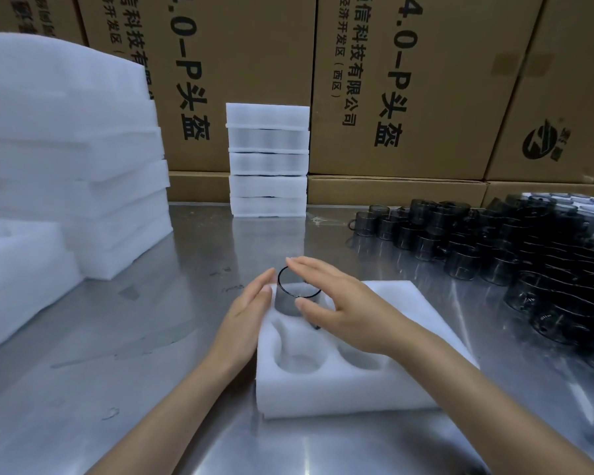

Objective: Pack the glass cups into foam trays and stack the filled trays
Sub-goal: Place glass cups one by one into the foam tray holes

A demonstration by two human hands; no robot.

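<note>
A: What do the hands do, seen from the head camera?

B: The right hand [326, 303], fingers straight, lies flat over a dark glass cup [294, 298] seated in the foam tray's [340, 392] far-left pocket. The left hand [251, 303], flat too, presses the tray's nine-o'clock side.

A: Around them?

B: A steel table [151, 337]; filled trays [268, 159] stacked at twelve o'clock, loose cups [494, 248] at two, cardboard boxes [408, 80] behind.

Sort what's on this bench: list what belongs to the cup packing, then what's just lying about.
Job:
- dark glass cup in foam tray
- left hand, right hand
- loose cups
- stacked filled trays
- spare foam trays

Lying about:
- cardboard boxes
- plastic scrap
</note>
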